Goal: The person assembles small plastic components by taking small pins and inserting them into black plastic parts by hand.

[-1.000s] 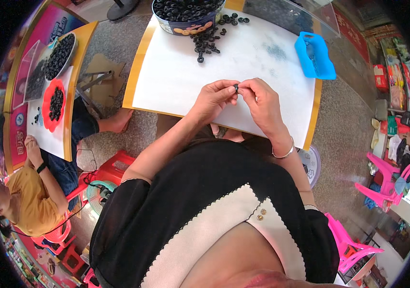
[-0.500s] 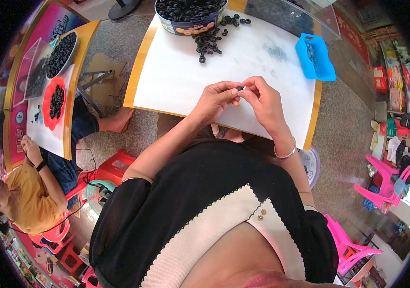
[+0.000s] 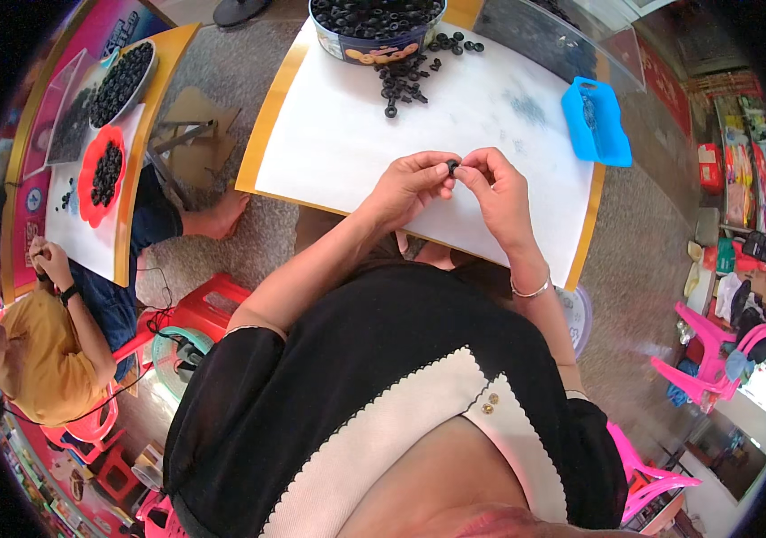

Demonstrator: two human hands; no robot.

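Yellow shirt, far left: another person [image 3: 38, 354] sits at a second table [image 3: 145, 179], hands together near its near edge. On that table: a red dish [image 3: 101, 175] and a grey bowl [image 3: 121, 82], both holding small black pieces.

Centre: white sheet [image 3: 347, 134] covers the main table, wood edge showing on the left and near sides. At its far edge stands a round tin [image 3: 377, 22] full of black rings; loose rings [image 3: 405, 76] lie scattered on the sheet just in front of it.

Left hand [image 3: 408, 186] is raised over the near part of the sheet, fingers curled, thumb and forefinger pinched on a small black ring [image 3: 451, 166]. Right hand [image 3: 495, 193] meets it from the other side, fingertips closed on the same ring; the two hands touch at the tips. The ring is held above the sheet, not resting on it. A bangle [image 3: 531, 289] sits on the right wrist.

Right: blue tray [image 3: 596, 121] near the table's right edge, well apart from the hands. Pink chairs [image 3: 715, 359] stand on the floor beyond.
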